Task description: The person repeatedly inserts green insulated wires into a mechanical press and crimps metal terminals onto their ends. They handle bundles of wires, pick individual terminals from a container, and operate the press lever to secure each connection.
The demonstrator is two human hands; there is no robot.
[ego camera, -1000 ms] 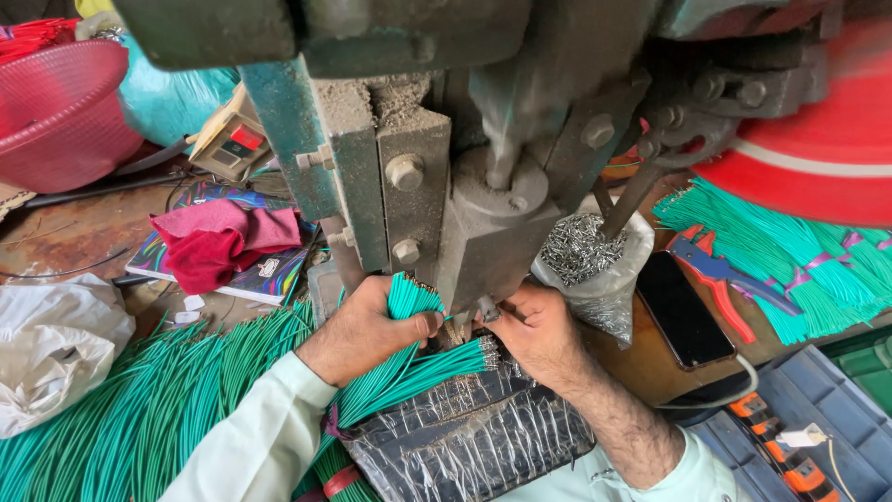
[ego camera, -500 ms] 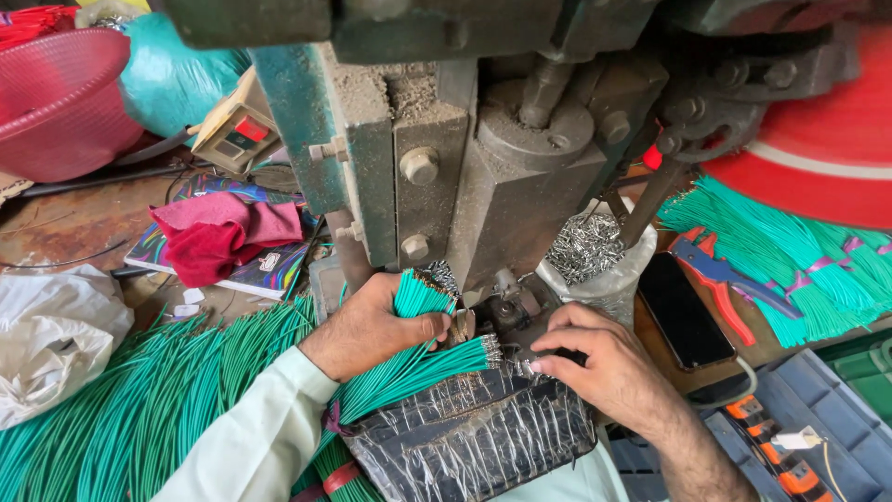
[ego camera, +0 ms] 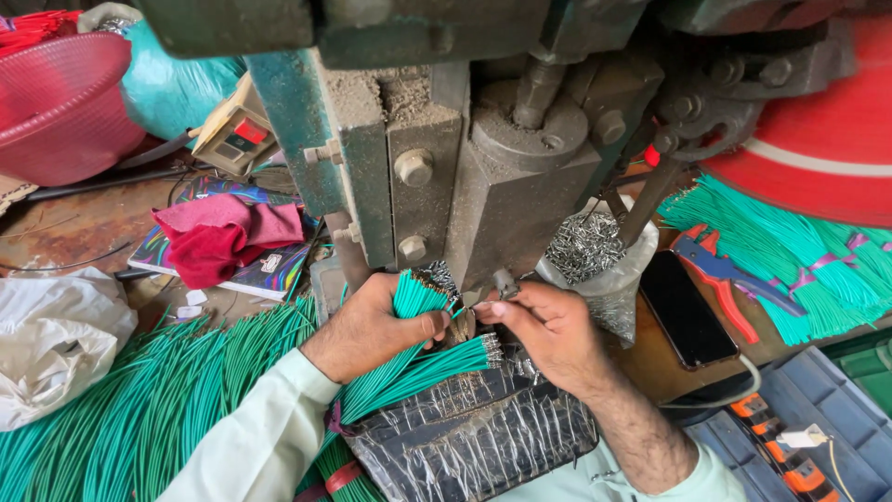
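Left hand [ego camera: 372, 325] grips a bundle of green wires [ego camera: 413, 297] just below the grey press machine [ego camera: 483, 186], while the right hand [ego camera: 548, 325] pinches what appears to be one wire end at the die.

wire bundle [ego camera: 409, 372]: teal green, bare silvery tips
loose wires [ego camera: 121, 409]: same teal green
cloth [ego camera: 218, 237]: magenta and red
basin [ego camera: 60, 102]: translucent pink-red, fine ribbing
press [ego camera: 465, 167]: grey steel, worn blue-green frame
pliers [ego camera: 725, 279]: red and blue handles
phone [ego camera: 686, 311]: black
sleeves [ego camera: 255, 437]: pale mint
worktop [ego camera: 65, 228]: rusty brown
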